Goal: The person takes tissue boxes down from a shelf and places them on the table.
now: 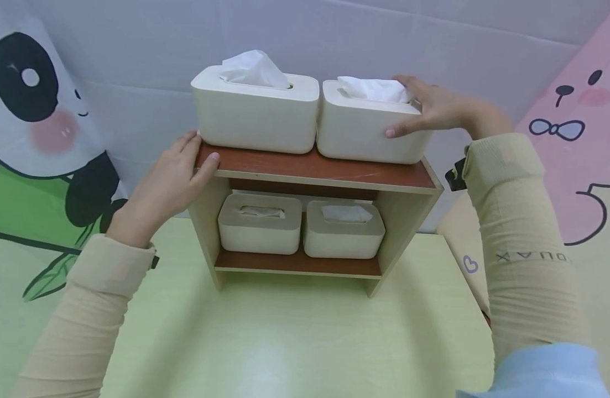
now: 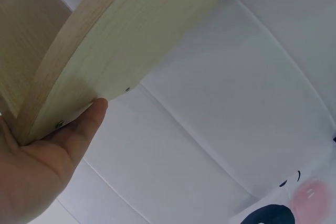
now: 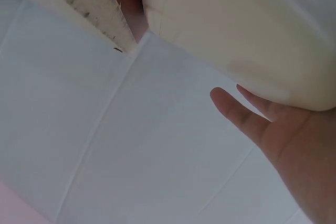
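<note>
A small two-tier wooden shelf with brown boards stands on the table. On its top board, a cream tissue box is at the left and another cream tissue box at the right, white tissue poking from both. My right hand spans the right box, thumb on its front and fingers over the far side; in the right wrist view, fingers extend past its edge. My left hand holds the shelf's top left corner, thumb on the board; the left wrist view shows a finger against the side panel.
On the lower board sit a left tissue box and a right tissue box, side by side. A pale cloth hangs behind the shelf. The pale yellow-green table extends in front of it.
</note>
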Tool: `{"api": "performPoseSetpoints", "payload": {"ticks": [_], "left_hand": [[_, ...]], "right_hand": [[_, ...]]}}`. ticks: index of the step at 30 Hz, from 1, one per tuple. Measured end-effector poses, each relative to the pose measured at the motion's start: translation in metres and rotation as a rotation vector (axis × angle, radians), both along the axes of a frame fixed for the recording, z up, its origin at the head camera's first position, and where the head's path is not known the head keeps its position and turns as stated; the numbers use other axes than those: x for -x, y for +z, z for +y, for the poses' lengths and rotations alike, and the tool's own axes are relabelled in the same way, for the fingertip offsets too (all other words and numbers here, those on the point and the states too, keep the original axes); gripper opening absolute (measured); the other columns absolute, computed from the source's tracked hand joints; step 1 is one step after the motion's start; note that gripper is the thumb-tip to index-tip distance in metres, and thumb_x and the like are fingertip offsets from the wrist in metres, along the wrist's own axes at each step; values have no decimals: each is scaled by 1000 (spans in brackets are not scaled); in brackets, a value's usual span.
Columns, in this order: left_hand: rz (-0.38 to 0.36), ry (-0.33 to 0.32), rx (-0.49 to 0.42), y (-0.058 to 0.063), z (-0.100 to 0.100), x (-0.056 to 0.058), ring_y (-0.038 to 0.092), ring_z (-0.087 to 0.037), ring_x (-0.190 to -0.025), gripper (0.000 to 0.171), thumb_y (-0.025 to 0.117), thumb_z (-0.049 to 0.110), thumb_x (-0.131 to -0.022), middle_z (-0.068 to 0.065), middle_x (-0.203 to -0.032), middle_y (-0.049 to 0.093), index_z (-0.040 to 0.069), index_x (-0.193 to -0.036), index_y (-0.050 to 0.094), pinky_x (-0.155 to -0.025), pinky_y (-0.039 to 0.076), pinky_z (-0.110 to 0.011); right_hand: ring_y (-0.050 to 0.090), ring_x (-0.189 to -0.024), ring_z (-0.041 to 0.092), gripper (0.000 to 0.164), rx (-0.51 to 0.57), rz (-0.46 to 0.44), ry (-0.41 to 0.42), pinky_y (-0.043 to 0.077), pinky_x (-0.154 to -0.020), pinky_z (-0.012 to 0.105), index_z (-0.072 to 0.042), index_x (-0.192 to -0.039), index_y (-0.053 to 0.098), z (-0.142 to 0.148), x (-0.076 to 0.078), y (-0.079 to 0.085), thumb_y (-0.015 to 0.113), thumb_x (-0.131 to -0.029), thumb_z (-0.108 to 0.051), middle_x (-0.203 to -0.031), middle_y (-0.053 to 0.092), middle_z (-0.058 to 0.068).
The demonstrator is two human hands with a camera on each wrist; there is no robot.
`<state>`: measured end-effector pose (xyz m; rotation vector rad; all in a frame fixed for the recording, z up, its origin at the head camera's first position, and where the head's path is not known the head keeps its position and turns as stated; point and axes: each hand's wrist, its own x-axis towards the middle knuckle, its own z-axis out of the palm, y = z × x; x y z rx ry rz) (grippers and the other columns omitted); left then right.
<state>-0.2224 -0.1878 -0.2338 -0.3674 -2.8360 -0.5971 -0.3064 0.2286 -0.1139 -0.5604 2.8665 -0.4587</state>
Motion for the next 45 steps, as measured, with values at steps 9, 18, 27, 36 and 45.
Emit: {"api": "performPoseSetpoints", "payload": {"ticks": [9, 18, 27, 36, 45], "left_hand": [[5, -1, 39, -2, -2, -2, 14, -39, -138, 72, 19, 52, -95, -20, -152, 8, 2, -146, 6, -109, 18, -56], [28, 0, 39, -5, -1, -3, 16, -40, -138, 71, 19, 50, -96, -20, -152, 10, 2, -146, 8, -109, 19, -56], [35, 2, 30, -4, 0, -4, 16, -39, -138, 70, 20, 49, -96, -20, -152, 10, 2, -146, 7, -109, 19, -56], [59, -3, 29, -5, 1, -4, 17, -39, -138, 69, 20, 48, -96, -20, -152, 12, 1, -146, 10, -109, 20, -56], [59, -2, 26, -4, 0, -6, 18, -40, -137, 69, 21, 47, -97, -21, -151, 13, 1, -146, 10, -108, 20, -56]], "right_hand": [[7, -137, 36, 106, -87, -35, -26, 11, -106, 64, -36, -146, -8, -2, 5, 5, 67, -73, -54, -152, 11, 11], [21, -130, 27, 101, 9, -64, 56, 18, -109, 54, -22, -148, 6, 0, 8, 2, 72, -74, -39, -147, 20, 9], [26, -126, 26, 102, 29, -60, 38, 22, -106, 52, -26, -147, 7, 2, 4, 2, 74, -72, -40, -144, 23, 6], [33, -121, 26, 98, 53, -9, 20, 25, -103, 49, -22, -146, 17, 1, -3, 0, 76, -69, -42, -135, 35, 5], [36, -119, 23, 94, 65, 1, -14, 25, -104, 48, -26, -144, 24, 0, -2, -2, 77, -67, -44, -131, 41, 1]]}}
